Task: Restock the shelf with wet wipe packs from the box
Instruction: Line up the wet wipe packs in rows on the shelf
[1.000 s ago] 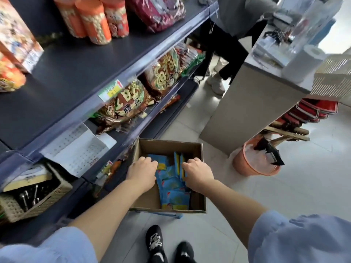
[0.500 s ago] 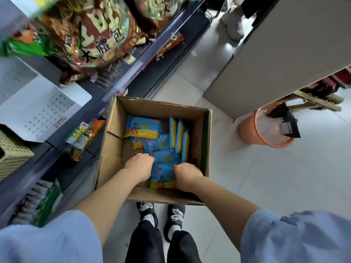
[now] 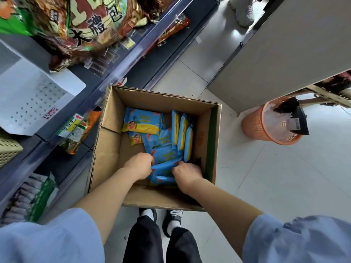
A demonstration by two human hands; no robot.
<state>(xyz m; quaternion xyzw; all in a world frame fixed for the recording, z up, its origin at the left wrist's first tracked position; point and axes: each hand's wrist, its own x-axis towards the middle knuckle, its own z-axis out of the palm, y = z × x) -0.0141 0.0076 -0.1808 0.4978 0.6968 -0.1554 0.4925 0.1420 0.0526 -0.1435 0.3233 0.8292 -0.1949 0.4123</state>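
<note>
An open cardboard box [image 3: 109,141] stands on the floor beside the shelf [image 3: 62,133]. Inside lie several blue and yellow wet wipe packs [image 3: 142,124], some flat, three upright on edge at the right. Both hands are down in the box's near end. My left hand [image 3: 139,165] grips the left end of a small stack of blue wet wipe packs [image 3: 164,168], and my right hand [image 3: 187,172] grips its right end. The fingers of both hands are curled under and partly hidden.
Large snack bags [image 3: 91,25] fill the shelf tier above the box. A white perforated card [image 3: 32,99] hangs off the shelf edge. An orange mesh bin [image 3: 266,128] stands right of the box beside a grey counter [image 3: 284,54]. My shoes [image 3: 161,215] are just behind the box.
My head has dropped closer over the box. Both hands went from resting above the packs to closing on a stack at the near end.
</note>
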